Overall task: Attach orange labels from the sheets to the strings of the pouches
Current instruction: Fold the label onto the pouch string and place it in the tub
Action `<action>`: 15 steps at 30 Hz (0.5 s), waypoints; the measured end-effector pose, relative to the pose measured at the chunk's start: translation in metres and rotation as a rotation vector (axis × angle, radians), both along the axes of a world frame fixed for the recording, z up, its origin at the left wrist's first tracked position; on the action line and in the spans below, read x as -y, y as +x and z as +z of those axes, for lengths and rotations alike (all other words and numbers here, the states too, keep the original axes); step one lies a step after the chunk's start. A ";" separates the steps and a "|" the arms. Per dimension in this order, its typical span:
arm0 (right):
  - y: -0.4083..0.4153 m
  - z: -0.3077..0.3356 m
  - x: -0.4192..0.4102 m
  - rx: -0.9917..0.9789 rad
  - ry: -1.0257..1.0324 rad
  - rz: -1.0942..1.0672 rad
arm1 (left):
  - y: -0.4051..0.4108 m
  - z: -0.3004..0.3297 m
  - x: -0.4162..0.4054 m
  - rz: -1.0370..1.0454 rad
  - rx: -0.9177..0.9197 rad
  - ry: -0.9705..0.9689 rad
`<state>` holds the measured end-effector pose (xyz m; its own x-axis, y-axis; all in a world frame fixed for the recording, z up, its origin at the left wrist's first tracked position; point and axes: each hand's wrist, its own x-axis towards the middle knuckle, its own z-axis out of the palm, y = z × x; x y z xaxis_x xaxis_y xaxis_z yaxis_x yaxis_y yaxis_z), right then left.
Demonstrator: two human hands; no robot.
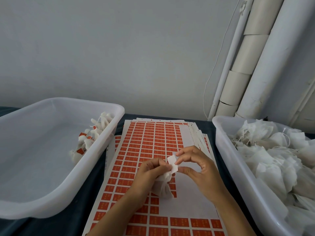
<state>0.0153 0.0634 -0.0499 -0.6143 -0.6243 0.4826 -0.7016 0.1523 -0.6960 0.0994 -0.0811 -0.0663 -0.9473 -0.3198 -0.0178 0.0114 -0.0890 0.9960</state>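
Sheets of orange labels (150, 142) lie stacked on the dark table between two tubs. Over the top sheet my left hand (150, 172) grips a small white pouch (162, 186) near its neck. My right hand (196, 166) pinches a peeled label (172, 163) between thumb and fingers, its white back facing me. The label is bent around the spot where the pouch's string comes out. The string itself is too thin to make out. A bare white patch on the sheet lies under my right hand.
A translucent tub (51, 167) on the left holds several pouches with orange labels (88, 138) along its right wall. A tub (238, 167) on the right is heaped with unlabelled white pouches (272, 154). White pipes (247, 65) run down the wall behind it.
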 end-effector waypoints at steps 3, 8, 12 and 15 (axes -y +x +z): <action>-0.001 -0.002 0.000 0.012 0.019 0.001 | 0.000 0.001 0.000 -0.038 -0.007 -0.003; -0.004 -0.006 0.001 0.156 0.002 -0.016 | 0.001 0.002 -0.003 -0.081 -0.027 -0.062; -0.003 -0.009 0.002 0.219 0.008 -0.018 | 0.000 0.003 -0.005 -0.051 -0.031 -0.104; -0.001 -0.009 0.005 0.216 0.000 -0.033 | 0.000 0.003 -0.006 -0.041 -0.056 -0.177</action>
